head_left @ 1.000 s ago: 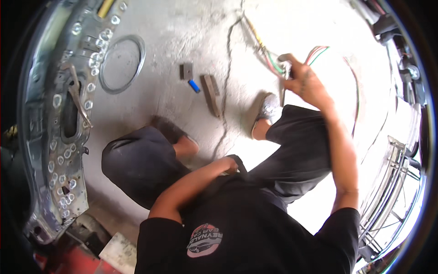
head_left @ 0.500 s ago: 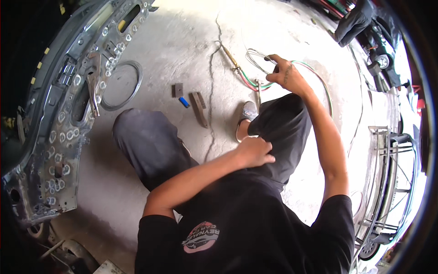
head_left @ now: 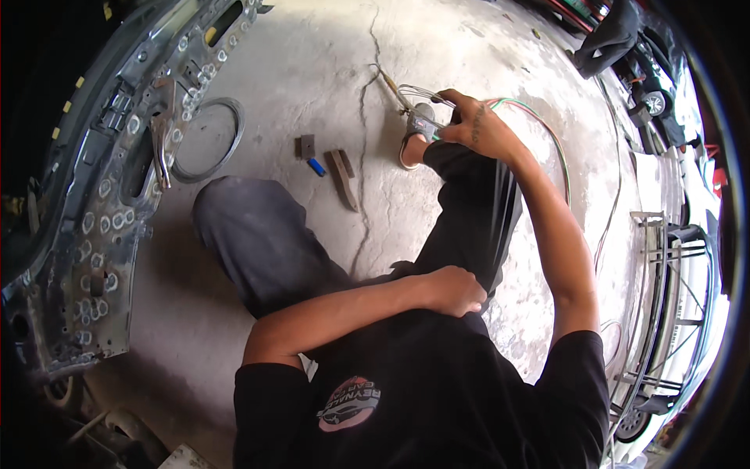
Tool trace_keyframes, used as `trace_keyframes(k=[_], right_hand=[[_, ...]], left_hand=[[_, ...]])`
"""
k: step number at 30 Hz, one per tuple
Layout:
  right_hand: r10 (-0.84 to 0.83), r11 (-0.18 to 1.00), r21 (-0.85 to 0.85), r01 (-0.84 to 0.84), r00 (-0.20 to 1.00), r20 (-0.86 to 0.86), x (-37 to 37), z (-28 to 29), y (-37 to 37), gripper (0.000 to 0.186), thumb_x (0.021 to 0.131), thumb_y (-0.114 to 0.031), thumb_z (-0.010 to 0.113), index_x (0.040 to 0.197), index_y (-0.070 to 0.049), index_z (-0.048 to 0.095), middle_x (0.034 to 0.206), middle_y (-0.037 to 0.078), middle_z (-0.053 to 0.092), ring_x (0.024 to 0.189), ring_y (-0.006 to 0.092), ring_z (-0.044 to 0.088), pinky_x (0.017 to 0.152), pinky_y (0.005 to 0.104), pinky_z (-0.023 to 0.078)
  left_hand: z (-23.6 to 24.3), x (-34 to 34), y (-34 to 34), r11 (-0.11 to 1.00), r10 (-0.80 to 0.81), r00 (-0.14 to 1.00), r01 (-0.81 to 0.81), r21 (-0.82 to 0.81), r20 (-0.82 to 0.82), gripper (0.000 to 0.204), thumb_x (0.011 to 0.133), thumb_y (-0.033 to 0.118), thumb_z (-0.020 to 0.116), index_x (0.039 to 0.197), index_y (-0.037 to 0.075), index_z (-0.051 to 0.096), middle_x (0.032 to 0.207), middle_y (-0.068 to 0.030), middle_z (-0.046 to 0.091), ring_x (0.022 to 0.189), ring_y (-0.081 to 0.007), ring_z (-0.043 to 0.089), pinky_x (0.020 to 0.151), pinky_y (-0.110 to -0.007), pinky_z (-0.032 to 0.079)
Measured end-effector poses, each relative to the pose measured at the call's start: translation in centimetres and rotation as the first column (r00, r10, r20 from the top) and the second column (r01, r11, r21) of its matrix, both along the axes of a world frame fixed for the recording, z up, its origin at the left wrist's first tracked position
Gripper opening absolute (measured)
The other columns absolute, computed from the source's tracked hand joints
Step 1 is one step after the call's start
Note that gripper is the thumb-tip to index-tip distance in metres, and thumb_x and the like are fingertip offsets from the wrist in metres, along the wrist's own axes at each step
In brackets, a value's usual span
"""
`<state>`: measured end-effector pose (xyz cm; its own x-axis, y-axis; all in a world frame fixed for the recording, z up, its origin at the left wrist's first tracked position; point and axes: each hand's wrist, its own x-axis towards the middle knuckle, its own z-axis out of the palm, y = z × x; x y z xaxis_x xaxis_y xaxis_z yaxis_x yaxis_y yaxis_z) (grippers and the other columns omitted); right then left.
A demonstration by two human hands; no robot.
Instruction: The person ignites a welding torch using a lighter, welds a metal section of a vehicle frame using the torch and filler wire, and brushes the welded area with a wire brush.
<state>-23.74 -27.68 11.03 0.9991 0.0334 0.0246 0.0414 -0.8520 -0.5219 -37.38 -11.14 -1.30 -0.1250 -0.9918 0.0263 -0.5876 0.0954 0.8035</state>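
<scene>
My right hand [head_left: 480, 129] grips a loop of thin wire [head_left: 418, 89] above my right foot [head_left: 418, 117]. Blurred strands run from it down along my right thigh to my left hand [head_left: 457, 289], closed around them near my lap. Behind the loop, a brass-coloured torch [head_left: 389, 82] with green and red hoses [head_left: 539, 121] lies on the floor. Between my knees and beyond lie a small metal block [head_left: 305, 145], a blue cylinder [head_left: 316, 166] and a long brownish bar [head_left: 342, 178].
A perforated metal car panel [head_left: 113, 234] stands along my left, with a metal tool [head_left: 162, 148] resting on it and a wire coil [head_left: 201, 172] beside it. Metal framework [head_left: 664, 313] and a pale car are at right. Another person's dark-trousered legs [head_left: 605, 35] show at upper right.
My right hand has risen and moved left with the wire. My left hand came up from my lap, then moved down and right, with strands now stretched between both hands.
</scene>
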Motion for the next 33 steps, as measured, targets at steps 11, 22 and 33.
trace_keyframes(k=[11,22,33], right_hand=[[0.162,0.969,0.208,-0.135,0.979,-0.121,0.5,-6.5,5.0,0.072,0.079,-0.017,0.078,0.143,0.001,0.053,0.098,0.019,0.071,0.090,0.0270,0.069,0.083,0.0368,0.054],[-0.017,0.942,0.322,0.095,0.971,-0.237,12.8,-28.1,1.4,0.072,0.091,-0.048,0.076,0.148,-0.010,0.053,0.124,0.026,0.068,0.114,0.0400,0.067,0.097,0.0462,0.053],[-0.662,0.748,-0.276,0.603,0.709,-0.246,7.7,-52.1,-21.7,0.045,0.088,-0.023,0.059,0.129,-0.004,0.059,0.111,0.030,0.070,0.109,0.0474,0.067,0.094,0.0542,0.053]], left_hand=[[-2.0,15.0,6.4,0.440,0.376,-0.154,-0.838,0.322,-0.914,0.054,0.105,0.049,0.058,0.138,0.008,0.047,0.107,-0.0095,0.066,0.094,-0.0206,0.069,0.080,-0.037,0.060],[-17.6,29.1,12.9,-0.011,0.374,-0.658,-0.708,0.706,-0.653,0.033,0.112,0.031,0.042,0.120,0.001,0.054,0.105,-0.0206,0.071,0.085,-0.0378,0.074,0.071,-0.050,0.062],[-32.6,37.5,25.1,-0.355,0.561,-0.789,-0.501,0.789,-0.249,0.031,0.104,0.021,0.054,0.128,0.002,0.049,0.099,-0.0195,0.067,0.075,-0.0370,0.070,0.058,-0.050,0.055]])
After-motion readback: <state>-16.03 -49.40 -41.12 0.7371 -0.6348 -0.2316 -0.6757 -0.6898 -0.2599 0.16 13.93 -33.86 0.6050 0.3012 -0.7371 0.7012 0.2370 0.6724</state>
